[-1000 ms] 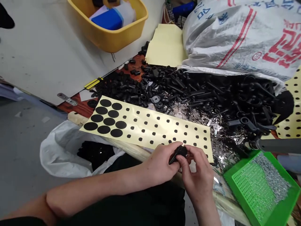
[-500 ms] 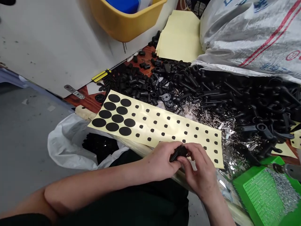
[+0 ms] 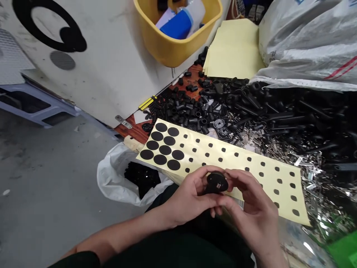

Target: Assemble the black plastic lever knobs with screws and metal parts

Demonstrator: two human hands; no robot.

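A small black part with a round disc face is held between my two hands, just over the near edge of the table. A tiny metallic spot shows on the disc. My left hand wraps round the part from the left, thumb beneath it. My right hand grips it from the right with thumb and fingers. Directly behind lies a pale yellow sticker sheet, with large black discs at its left end and small black dots across the rest. The part's underside is hidden by my fingers.
Black plastic parts and loose metal clips heap behind the sheet. A yellow bin hangs at the white panel. Paper sheets lie beside a white sack. Below left is an open white bag; a green basket sits right.
The view has swung left, so the table's things appear farther right. The part in my hands has turned, and its round face now points up toward me.
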